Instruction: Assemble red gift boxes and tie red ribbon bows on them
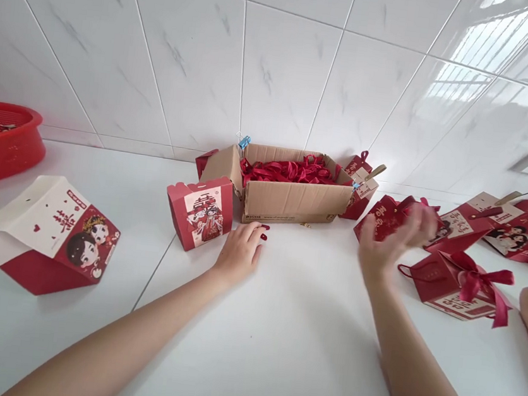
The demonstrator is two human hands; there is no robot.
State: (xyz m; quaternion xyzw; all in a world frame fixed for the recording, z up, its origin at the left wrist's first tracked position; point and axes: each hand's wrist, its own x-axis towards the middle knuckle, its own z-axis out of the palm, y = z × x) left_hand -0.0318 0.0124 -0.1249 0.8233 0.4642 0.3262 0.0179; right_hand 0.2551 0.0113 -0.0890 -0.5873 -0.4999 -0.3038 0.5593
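The red couple-print box (pixel 205 215) sits on the white table (pixel 300 335) just left of the cardboard carton (pixel 299 203) — I can't tell from here whether the two touch. It looks like thin folded card: light, I'd guess, fairly stiff along the creases but easy to dent across the printed panel, with a smooth face that might slide under a fingertip. I'd take it lightly by opposite side edges, away from the scalloped rim, which looks easiest to bend. The left hand (pixel 240 249) rests just beside it on the table, fingers loosely curled, with nothing in them that I can see. In the carton lies a heap of red ribbons (pixel 290 170), surely soft, slippery and apt to tangle, so better pinched singly. The right hand (pixel 395 238) is up and blurred, fingers spread, apparently empty, in front of a dark red box (pixel 383 211). Just beyond it, the bow-tied box (pixel 456 287) would be safer held by its body — the satiny bow could slip loose. Far left, a white-topped box (pixel 52 215) stands near a red basket (pixel 20 157).
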